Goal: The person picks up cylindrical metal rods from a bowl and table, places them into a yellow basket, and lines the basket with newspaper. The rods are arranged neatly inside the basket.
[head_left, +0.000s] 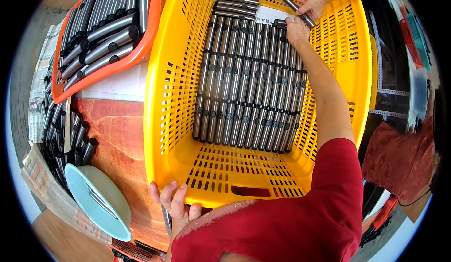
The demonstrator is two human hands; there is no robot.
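A large yellow plastic basket [157,102] holds close rows of silvery metal tubes [244,81] with black end pieces. Over its lower left rim, the fingers of my left hand [174,204] are curled round the edge. My right hand [298,33] reaches to the far right part of the basket, its fingers closed at a black tube end [280,23]; much of that tube is hidden. Touching it from above is another person's hand [314,7], which holds a slanted metal tube [291,3]. A white paper label [268,16] with print lies beside my fingers.
An orange basket [101,80] of similar tubes stands at the upper left. Below it, more tubes [56,130] lie in a heap on newspaper. A pale blue bowl [120,205] with thin rods sits on the reddish wooden table [117,140]. Brown cloth [399,154] is at the right.
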